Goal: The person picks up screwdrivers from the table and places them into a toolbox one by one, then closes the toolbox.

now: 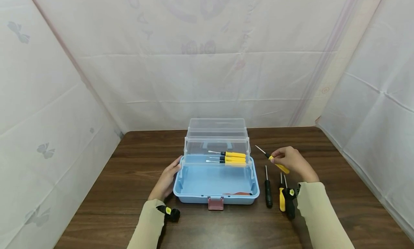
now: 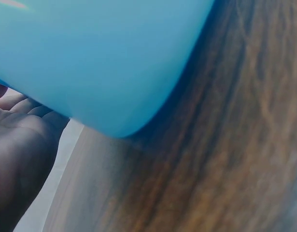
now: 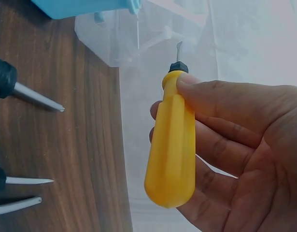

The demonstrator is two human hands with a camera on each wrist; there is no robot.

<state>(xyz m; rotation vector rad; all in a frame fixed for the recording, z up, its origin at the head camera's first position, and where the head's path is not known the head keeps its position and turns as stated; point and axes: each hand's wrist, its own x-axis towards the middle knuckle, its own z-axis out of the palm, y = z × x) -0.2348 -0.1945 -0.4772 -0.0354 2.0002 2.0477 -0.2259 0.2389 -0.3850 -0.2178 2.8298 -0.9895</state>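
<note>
A dark brown wooden table [image 1: 129,159] carries a light blue plastic toolbox [image 1: 216,184] with its clear lid and clear tray swung up; three yellow-handled screwdrivers [image 1: 231,159] lie in that tray. The left hand [image 1: 166,180] rests against the box's left end, fingers fairly straight, gripping nothing. To the right of the box, above the table, the right hand [image 1: 292,161] holds a yellow-handled screwdriver [image 1: 275,162] (thumb and fingers curled round the handle). Below it, three more screwdrivers [image 1: 279,197] lie on the wood.
</note>
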